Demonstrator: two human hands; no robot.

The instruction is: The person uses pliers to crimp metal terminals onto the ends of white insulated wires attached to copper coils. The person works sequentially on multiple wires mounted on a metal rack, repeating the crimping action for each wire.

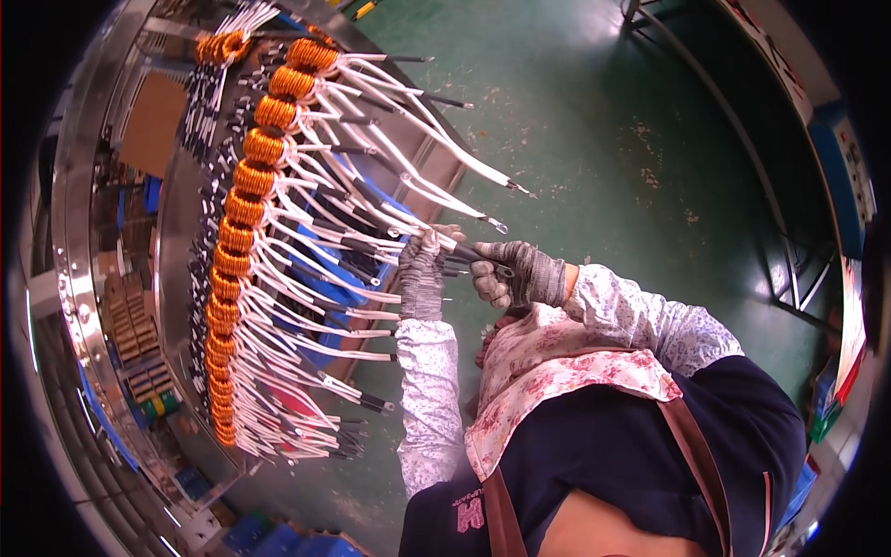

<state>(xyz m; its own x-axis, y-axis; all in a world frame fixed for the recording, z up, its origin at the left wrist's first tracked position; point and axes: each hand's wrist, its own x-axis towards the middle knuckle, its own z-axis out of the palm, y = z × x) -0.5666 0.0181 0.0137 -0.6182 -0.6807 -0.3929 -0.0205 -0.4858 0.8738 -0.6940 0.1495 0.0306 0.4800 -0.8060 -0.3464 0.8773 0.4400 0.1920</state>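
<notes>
A long curved row of copper-wound coils [243, 208] stands to my left, with white-sleeved leads [306, 223] fanning out toward me. Many leads end in black tubing, some with metal lugs [501, 227]. In a grey knit glove, my left hand [423, 271] is closed round a white-sleeved lead near where black tubing [464, 252] begins. My right hand [522, 274], gloved the same way, has its fingers curled round the dark end of that lead, just right of the left hand. A lug shows by its fingers; what lies inside the grip is partly hidden.
Behind the row, a smaller bunch of coils [223, 46] lies at the far left. Blue bins [339, 278] sit under the leads. A brown cardboard piece [153, 123] is at the left. Green floor [575, 139] spreads ahead; a metal frame [794, 269] stands at the right.
</notes>
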